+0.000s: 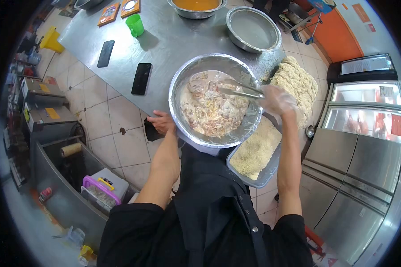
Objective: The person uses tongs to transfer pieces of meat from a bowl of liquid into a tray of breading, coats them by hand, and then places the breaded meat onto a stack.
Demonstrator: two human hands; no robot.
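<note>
Crumb tray (266,177) nearest; left hand (162,122) grips table edge (122,84), right hand (277,100) holds tongs (240,91).

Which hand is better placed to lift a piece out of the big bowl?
Right hand: gloved, it holds the tongs inside the bowl; the left hand rests on the table edge.

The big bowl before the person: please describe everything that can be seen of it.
The bowl is round, wide and shiny, apparently steel. It stands upright at the near edge of the table. Inside lies a pale creamy mix with reddish pieces; the far wall is bare. Tongs held by the gloved right hand reach in from the right. The left hand rests by its left rim. Its near right side overlaps a tray of crumbs.
</note>
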